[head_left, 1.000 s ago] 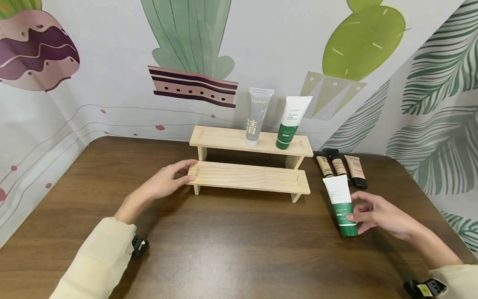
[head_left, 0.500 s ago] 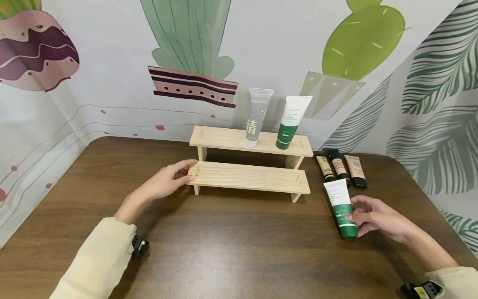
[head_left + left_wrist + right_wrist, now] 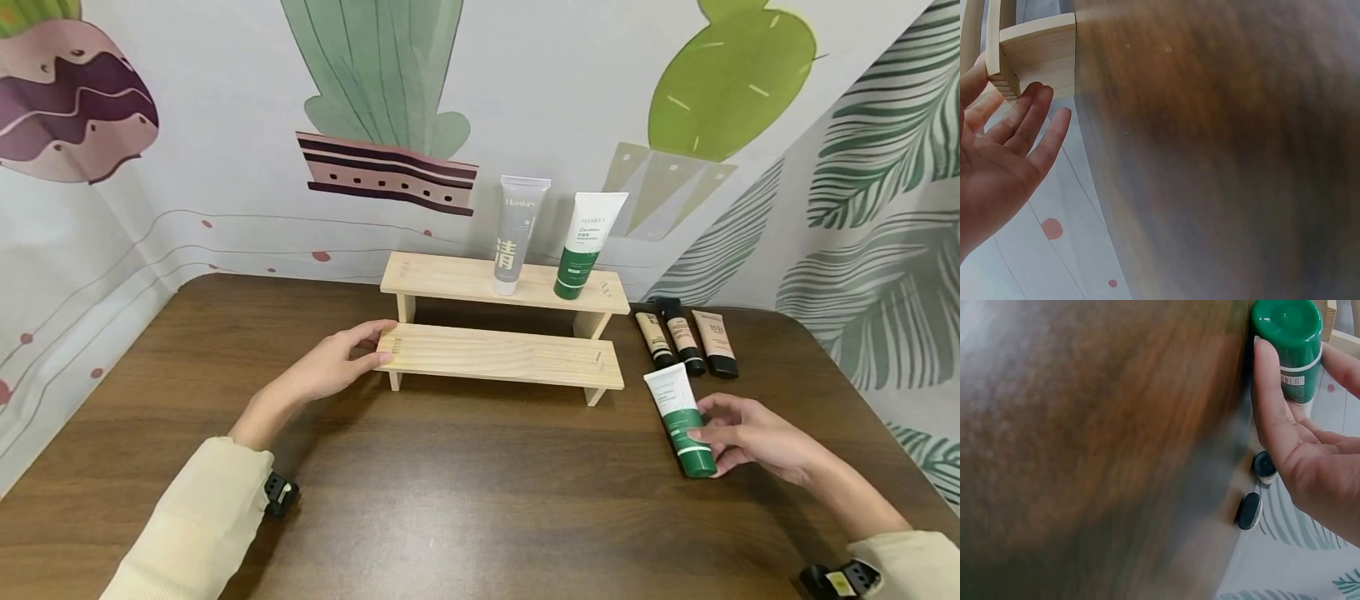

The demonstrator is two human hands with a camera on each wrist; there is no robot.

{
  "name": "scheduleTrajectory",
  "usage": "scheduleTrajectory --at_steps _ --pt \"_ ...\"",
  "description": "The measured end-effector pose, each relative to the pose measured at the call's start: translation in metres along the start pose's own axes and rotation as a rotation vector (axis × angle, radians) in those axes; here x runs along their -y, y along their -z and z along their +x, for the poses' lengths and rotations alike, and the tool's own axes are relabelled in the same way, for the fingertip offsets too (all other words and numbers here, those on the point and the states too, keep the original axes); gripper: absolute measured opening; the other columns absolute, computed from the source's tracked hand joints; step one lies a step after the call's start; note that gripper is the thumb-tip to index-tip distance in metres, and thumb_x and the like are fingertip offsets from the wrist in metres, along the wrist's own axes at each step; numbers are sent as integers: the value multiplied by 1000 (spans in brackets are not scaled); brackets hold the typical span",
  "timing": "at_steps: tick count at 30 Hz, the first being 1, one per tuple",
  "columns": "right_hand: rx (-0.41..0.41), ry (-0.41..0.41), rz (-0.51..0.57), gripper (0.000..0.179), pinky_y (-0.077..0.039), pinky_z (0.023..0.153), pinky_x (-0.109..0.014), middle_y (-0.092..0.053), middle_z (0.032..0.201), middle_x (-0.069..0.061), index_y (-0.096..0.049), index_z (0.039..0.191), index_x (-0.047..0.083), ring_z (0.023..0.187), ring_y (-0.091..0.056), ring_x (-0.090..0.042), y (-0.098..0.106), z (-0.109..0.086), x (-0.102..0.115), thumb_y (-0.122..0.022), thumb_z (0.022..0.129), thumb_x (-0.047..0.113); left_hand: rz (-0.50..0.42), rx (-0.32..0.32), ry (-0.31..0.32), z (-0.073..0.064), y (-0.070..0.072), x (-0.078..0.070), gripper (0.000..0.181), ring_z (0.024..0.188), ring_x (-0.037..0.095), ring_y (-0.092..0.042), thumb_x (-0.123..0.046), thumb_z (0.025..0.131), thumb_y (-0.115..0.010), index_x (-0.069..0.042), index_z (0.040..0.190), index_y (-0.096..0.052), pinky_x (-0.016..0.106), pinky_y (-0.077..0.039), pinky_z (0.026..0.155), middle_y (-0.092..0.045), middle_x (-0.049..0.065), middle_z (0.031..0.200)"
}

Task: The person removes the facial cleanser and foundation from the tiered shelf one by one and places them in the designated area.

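Thumb and fingers of the right hand (image 3: 753, 433) are pinching a green-and-white tube (image 3: 681, 423) near its cap, probably keeping the label visible; whether it is touching the table (image 3: 450, 492) is unclear. The left hand (image 3: 326, 367) is pinching the end of the front shelf (image 3: 495, 354), other fingers spreading, seemingly for steadiness. Beyond the held tube, three small tubes (image 3: 681, 333) are lying down. On the back shelf (image 3: 446, 275), a gray tube (image 3: 517, 229) and a second green-and-white tube (image 3: 587, 242) are standing on their caps, apparently for display.

1. Counter (image 3: 465, 500): wide passage between left hand (image 3: 330, 365) and right hand (image 3: 768, 437).
2. Upper shelf (image 3: 442, 275): grey tube (image 3: 517, 229) and standing green-white tube (image 3: 588, 246) obstruct; room to their left.
3. Lower shelf (image 3: 498, 354): passable right of left hand.
4. Beige tubes (image 3: 682, 335) obstruct just beyond the held tube (image 3: 681, 423).
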State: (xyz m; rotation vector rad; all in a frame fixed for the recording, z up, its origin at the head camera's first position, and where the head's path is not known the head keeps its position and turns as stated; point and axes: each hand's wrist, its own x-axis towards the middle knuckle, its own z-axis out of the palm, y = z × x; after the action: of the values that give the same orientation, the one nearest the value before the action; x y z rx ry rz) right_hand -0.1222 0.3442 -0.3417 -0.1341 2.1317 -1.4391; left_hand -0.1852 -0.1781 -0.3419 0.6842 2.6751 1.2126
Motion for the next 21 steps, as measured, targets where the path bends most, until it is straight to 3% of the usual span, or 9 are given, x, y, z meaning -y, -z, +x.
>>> scheduleTrajectory --at_steps 21 --pt "-19 -19 65 60 -51 65 -49 -51 88 -12 -16 130 -15 70 -56 -18 5 -10 -4 -54 91 7 2 -4 6 -1 0 -1 46 104 28 -52 -14 92 -55 -1 134 -41 45 -39 88 -57 17 112"
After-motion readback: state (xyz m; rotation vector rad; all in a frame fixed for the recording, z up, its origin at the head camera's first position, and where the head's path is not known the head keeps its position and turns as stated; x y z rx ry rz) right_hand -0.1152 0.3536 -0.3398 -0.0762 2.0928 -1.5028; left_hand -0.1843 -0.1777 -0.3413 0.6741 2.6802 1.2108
